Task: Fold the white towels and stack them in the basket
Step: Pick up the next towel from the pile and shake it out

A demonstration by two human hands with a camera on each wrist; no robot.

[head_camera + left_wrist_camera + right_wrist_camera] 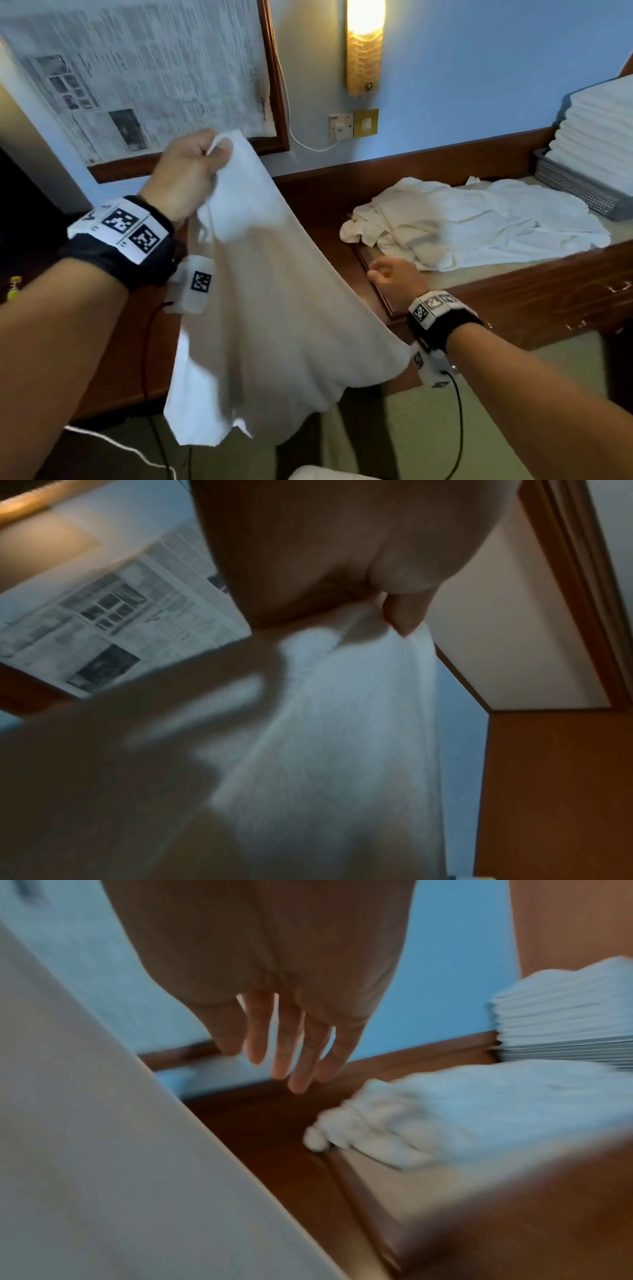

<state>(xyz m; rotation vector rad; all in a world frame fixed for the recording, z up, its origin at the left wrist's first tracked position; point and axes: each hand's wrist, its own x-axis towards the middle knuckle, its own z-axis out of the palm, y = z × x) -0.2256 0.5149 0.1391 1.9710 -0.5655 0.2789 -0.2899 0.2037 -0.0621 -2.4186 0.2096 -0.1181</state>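
My left hand [191, 171] is raised and pinches the top corner of a white towel [274, 308], which hangs down and billows toward the right. The same towel [325, 737] drops from my left hand [394, 610] in the left wrist view. My right hand [394, 277] hovers empty above the desk's front edge, its fingers [291, 1047] straight and spread, apart from the hanging towel [103, 1150]. A loose pile of white towels [479, 222] lies on the desk. At the far right a grey basket [575, 188] holds a tall stack of folded towels [603, 130].
The wooden desk [513, 294] has a raised rim and drawers below it. A framed newspaper [137, 75], a lit wall lamp [364, 44] and sockets [352, 125] are on the blue wall. Cables trail on the floor at lower left.
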